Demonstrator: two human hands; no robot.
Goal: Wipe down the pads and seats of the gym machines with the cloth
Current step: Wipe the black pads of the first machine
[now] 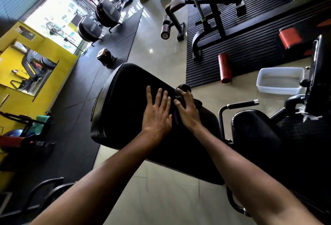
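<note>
Gym floor (161,54) w/ black mats (107,49). 1 big black pad (125,99) in the middle, 2 hands on it. L hand (157,112) lies flat, fingers straight & spread, holding nothing. R hand (186,108) just beside it, fingers curled round 1 dark cloth (183,88) at the pad's right edge. 1 seat (254,131) to the right. 1 clear tub (275,90) on the floor. 2 bikes (89,28) by the window (59,10).

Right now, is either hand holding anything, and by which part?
The right hand grips the dark cloth, fingers curled over its bunched part. The left hand holds nothing; it lies flat on the black pad.
</note>
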